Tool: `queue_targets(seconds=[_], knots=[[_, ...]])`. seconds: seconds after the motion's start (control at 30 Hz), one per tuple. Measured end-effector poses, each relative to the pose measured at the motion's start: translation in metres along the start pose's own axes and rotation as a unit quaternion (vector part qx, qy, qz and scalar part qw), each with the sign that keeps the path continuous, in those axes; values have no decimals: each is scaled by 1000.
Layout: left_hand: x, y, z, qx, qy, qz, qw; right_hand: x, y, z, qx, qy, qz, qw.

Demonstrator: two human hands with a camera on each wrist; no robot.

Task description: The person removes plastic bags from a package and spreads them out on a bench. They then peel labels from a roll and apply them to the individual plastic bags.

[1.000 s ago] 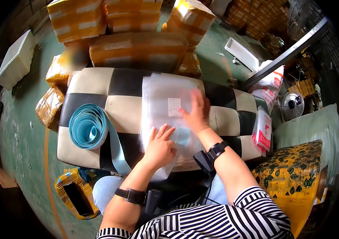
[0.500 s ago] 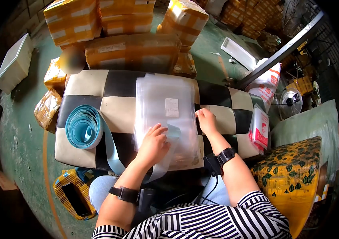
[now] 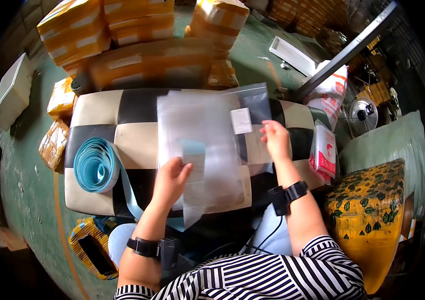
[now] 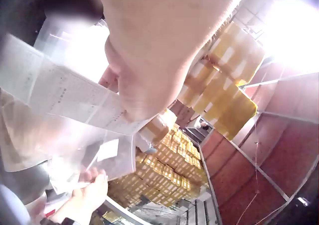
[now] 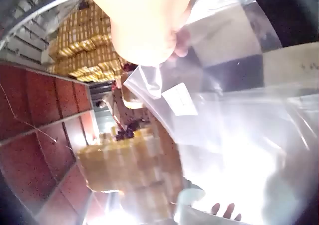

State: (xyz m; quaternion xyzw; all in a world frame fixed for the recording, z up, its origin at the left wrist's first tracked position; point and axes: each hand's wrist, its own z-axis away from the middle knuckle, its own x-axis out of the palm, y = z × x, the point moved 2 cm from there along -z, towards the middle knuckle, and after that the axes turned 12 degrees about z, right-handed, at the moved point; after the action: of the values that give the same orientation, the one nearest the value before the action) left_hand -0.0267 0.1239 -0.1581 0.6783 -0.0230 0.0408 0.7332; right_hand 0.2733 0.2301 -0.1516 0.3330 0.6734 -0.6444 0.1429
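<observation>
Bag [image 3: 258, 102] pinched at edge by right fingers [image 3: 267, 129], blue strip [image 3: 194, 182] grasped in left fingers [image 3: 186, 172]

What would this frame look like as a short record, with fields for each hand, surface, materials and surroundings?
left hand: pinches the blue-backed strip
right hand: pinches the edge of a clear bag
bag label: white rectangle, print unreadable
bag position: juts right past the stack of clear bags
roll: blue, on its side, left of the stack
surface: checkered padded bench
beyond bench: taped boxes
</observation>
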Motion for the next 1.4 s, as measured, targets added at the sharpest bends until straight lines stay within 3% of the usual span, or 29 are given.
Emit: queue_targets(seconds=[0.03, 0.1, 0.27, 0.4, 0.43, 0.47, 0.5, 0.53, 0.57, 0.6, 0.63, 0.7, 0.77, 0.83, 0.9, 0.97, 1.03, 1.07, 1.1, 1.13, 1.17, 1.2, 1.23, 1.27, 1.4], knots=[[-5, -5, -2, -31, 9, -18, 999, -18, 6, -7, 79, -21, -106, 991], [-5, -6, -2, -33, 20, 30, 999, -48, 42, -26, 123, -32, -121, 985], [-3, 8, 1, -57, 16, 149, 987, -83, 116, -31, 208, -110, 10, 972], [-6, 4, 1, -75, 26, 220, 972, -91, 145, -43, 188, -63, 82, 977], [-6, 2, 0, -84, 22, 233, 968, -90, 158, -50, 138, -11, 139, 981], [-6, -2, -1, -93, 21, 246, 964, -89, 140, -48, 37, 89, 271, 958], [-9, -3, 0, -102, 25, 260, 960, -85, 107, -43, -69, 183, 391, 900], [-11, -2, 1, -149, 13, 273, 950, -74, 73, -39, -63, 137, 266, 952], [-8, -2, 2, -141, 7, 323, 936, -61, 37, -33, -54, 87, 138, 985], [-6, 2, 3, -143, 3, 349, 926, -39, 3, -19, -92, -1, 63, 994], [-4, 6, 4, -144, -4, 375, 916, -17, -31, 0, -128, -85, -13, 988], [-4, 3, 5, -124, -5, 380, 916, 18, -96, 48, -68, -301, -161, 938], [-8, 5, 8, -110, 7, 415, 903, 44, -139, 73, -34, -421, -127, 897], [-18, 10, 11, -91, 30, 439, 893, 61, -176, 60, -161, -472, -12, 867], [-31, 16, 15, -90, 50, 479, 872, 64, -231, 20, -289, -419, 48, 859], [-42, 23, 17, -69, 81, 529, 842, 54, -295, 0, -190, -411, -71, 889], [-49, 28, 16, -47, 115, 568, 814, 60, -313, -20, -91, -381, -228, 891], [-49, 22, 15, -34, 122, 564, 816, 67, -305, -7, -98, -374, -216, 897], [-49, 17, 13, -21, 128, 559, 819, 78, -287, 9, -176, -354, -138, 908], [-46, 20, 13, -22, 130, 553, 823, 89, -261, 27, -276, -364, -106, 883], [-44, 16, 13, -22, 105, 550, 828, 93, -241, 55, -235, -417, -148, 866], [-42, 15, 12, -16, 105, 540, 835, 97, -226, 82, -204, -393, -43, 895], [-39, 14, 14, -14, 106, 529, 842, 99, -209, 95, -188, -418, -10, 889], [-36, 14, 16, -31, 96, 536, 838, 108, -189, 106, -150, -416, -102, 891], [-38, 31, 26, -71, 81, 483, 869, 93, -191, 121, -194, -338, 0, 921]])
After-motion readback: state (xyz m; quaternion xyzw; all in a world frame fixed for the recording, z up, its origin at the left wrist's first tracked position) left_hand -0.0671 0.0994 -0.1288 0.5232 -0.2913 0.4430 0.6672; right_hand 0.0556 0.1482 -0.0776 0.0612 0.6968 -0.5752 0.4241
